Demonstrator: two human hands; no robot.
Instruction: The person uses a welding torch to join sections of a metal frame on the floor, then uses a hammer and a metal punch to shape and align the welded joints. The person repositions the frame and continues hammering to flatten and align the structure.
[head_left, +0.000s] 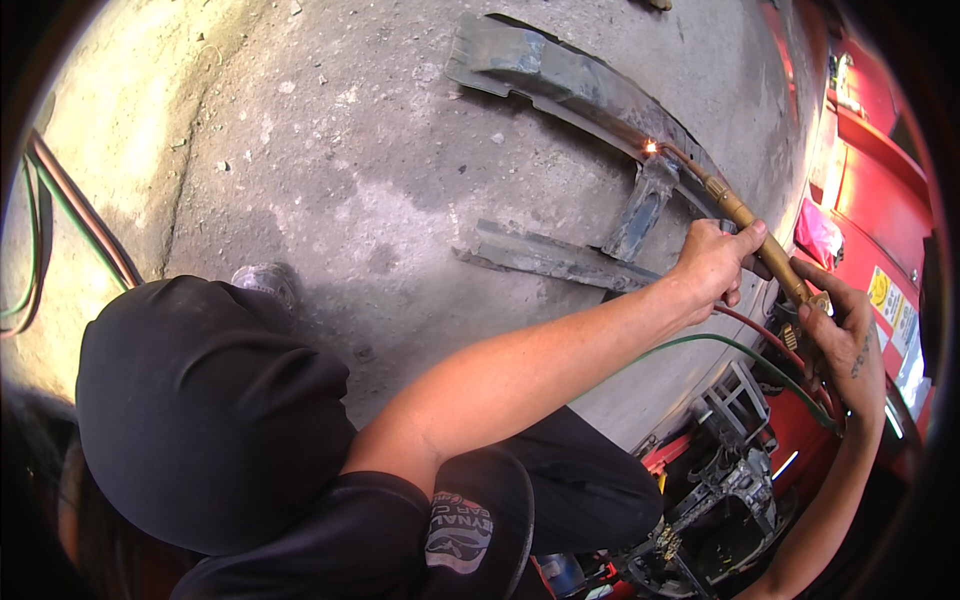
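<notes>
At the right side, a pink bundle (pixel 819 236), which looks like a plastic bag, is beside a red panel (pixel 876 225); its inside is hidden. At the lower edge there is a blue cylinder (pixel 562 575), perhaps a can, and I cannot tell what is in it.

Both hands have a closed grip on one brass torch (pixel 737 209). The left hand (pixel 713 262) holds the middle of its tube, with the thumb laid along the top and the fingers bent under. The right hand (pixel 843 335) is closed about the rear end, where a red hose (pixel 757 325) and a green hose (pixel 720 339) run close by.

The torch is held tilted above the concrete floor (pixel 330 190). Its thin bent tip points to a long grey beam (pixel 570 80), just beside a crosspiece (pixel 640 215), and a bright orange glow is there. Whether the tip touches the metal, I cannot tell.
</notes>
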